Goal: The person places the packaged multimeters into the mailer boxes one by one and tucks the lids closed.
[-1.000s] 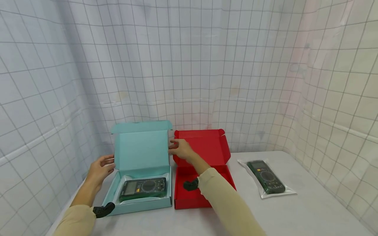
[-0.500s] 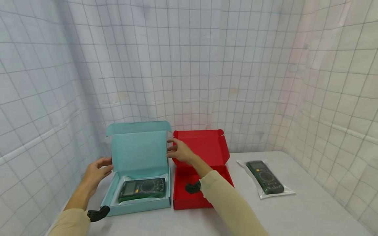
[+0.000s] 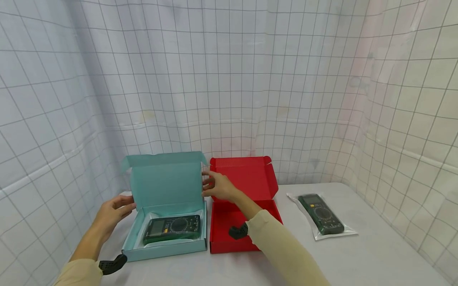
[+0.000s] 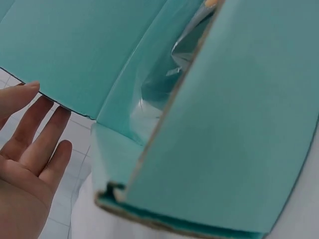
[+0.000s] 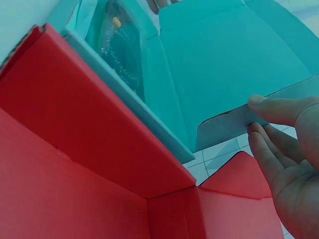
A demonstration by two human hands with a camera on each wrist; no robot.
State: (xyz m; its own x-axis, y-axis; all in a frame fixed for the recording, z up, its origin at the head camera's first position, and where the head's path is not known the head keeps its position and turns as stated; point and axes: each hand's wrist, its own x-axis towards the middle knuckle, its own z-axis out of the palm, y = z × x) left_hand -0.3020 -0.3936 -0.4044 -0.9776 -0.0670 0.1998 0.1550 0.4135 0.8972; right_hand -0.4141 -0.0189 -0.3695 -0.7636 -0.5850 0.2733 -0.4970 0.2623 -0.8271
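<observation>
Lid-closing under way: my right hand (image 3: 217, 186) pinches the teal box's lid (image 3: 165, 178) flap at three o'clock; my left hand (image 3: 113, 210), relaxed, nears nine o'clock; next, fold forward evenly.

Open teal box (image 3: 168, 222); bagged green multimeter (image 3: 172, 229) inside.

Bright, even, diffuse light, soft faint shadows, grid lines bowed at the head view's edges, wrist close-ups slightly soft.
</observation>
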